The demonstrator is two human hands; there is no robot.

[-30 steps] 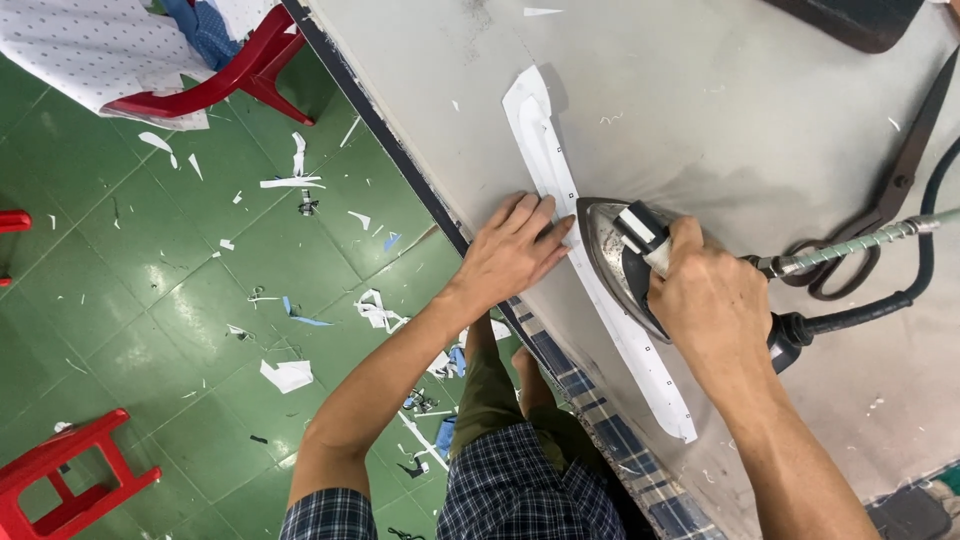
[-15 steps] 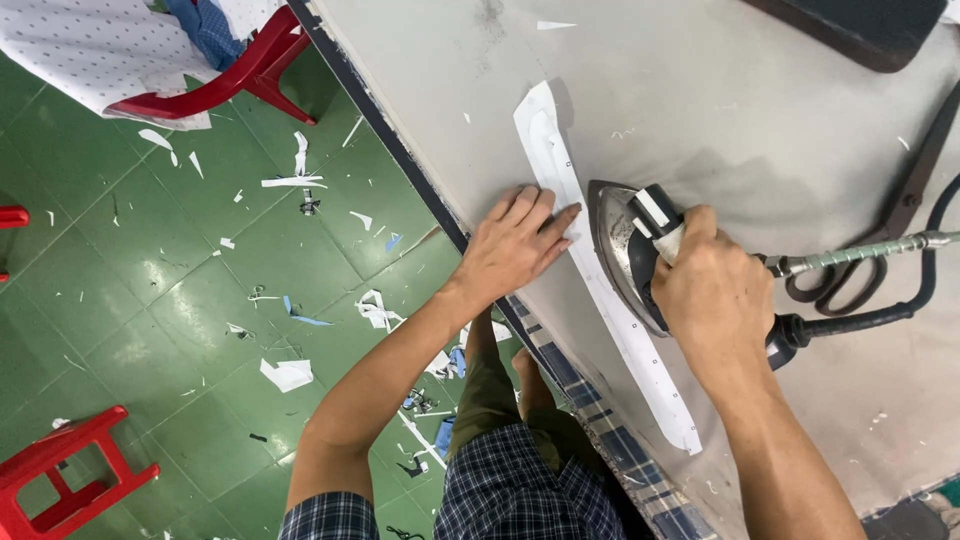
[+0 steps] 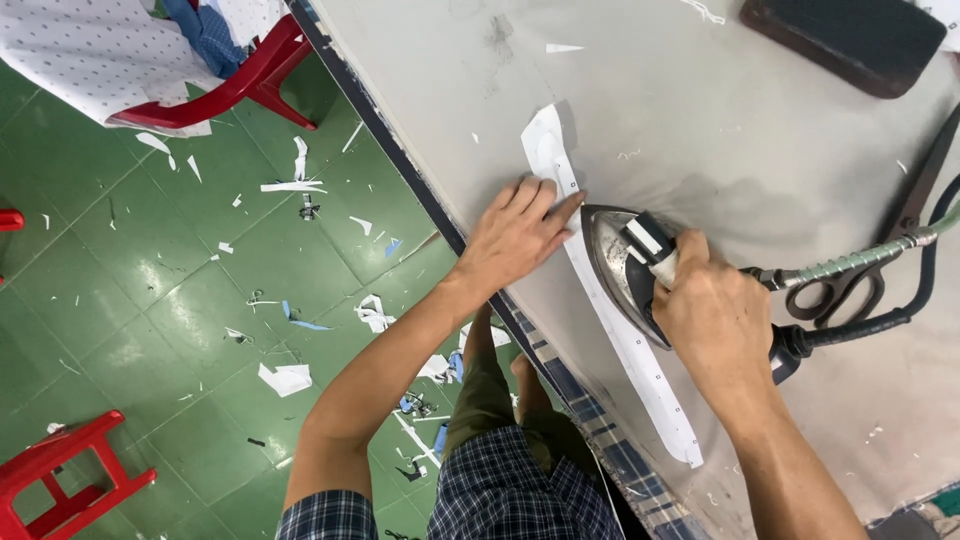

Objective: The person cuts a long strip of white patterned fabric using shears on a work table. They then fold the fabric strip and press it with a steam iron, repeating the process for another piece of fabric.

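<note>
A person presses a long white fabric strip (image 3: 620,330) on a grey padded table (image 3: 700,130), the right hand (image 3: 715,320) with its grip closed around the handle of a steam iron (image 3: 625,270), the left hand (image 3: 515,235) laid flat with fingers spread, pinning the strip just ahead of the iron's nose; the strip runs under the soleplate and out both ends. Done well, the pass would want the cloth kept taut and fingertips held off the hot tip
</note>
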